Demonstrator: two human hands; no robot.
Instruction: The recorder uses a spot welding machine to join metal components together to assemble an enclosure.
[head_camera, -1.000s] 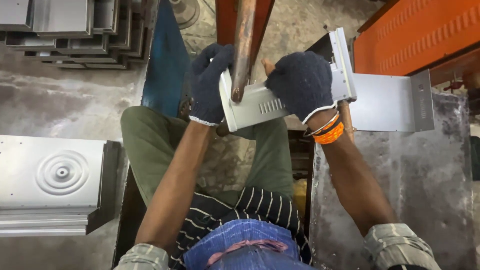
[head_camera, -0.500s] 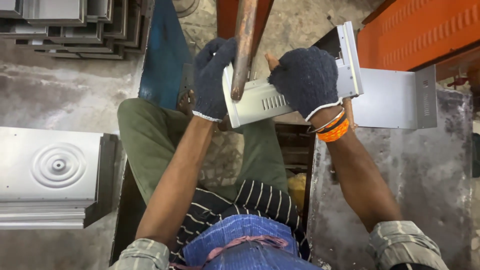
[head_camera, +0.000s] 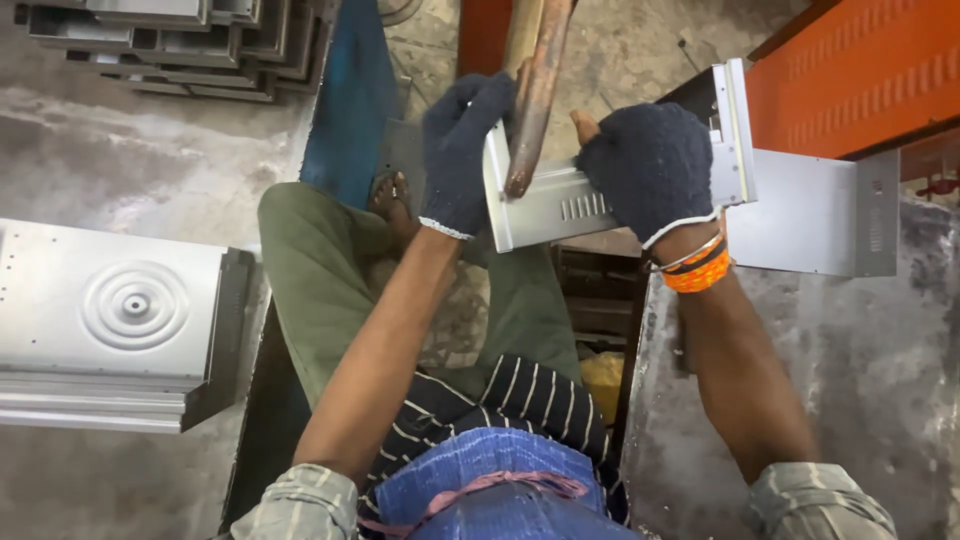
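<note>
Stained grey concrete floor (head_camera: 120, 150) fills the frame's left, with a stack of embossed metal panels (head_camera: 110, 320) at mid-left and more trays (head_camera: 180, 35) upper left. An orange machine body (head_camera: 860, 70) sits upper right. At upper centre, the left hand (head_camera: 458, 150) and right hand (head_camera: 655, 165), both gloved, grip a slotted metal bracket (head_camera: 570, 205) beneath a rusty rod (head_camera: 535, 100).

light: even, soft daylight | shadows: faint | glare: mild on sheet metal (head_camera: 110, 300) | focus: sharp, slight edge blur
</note>
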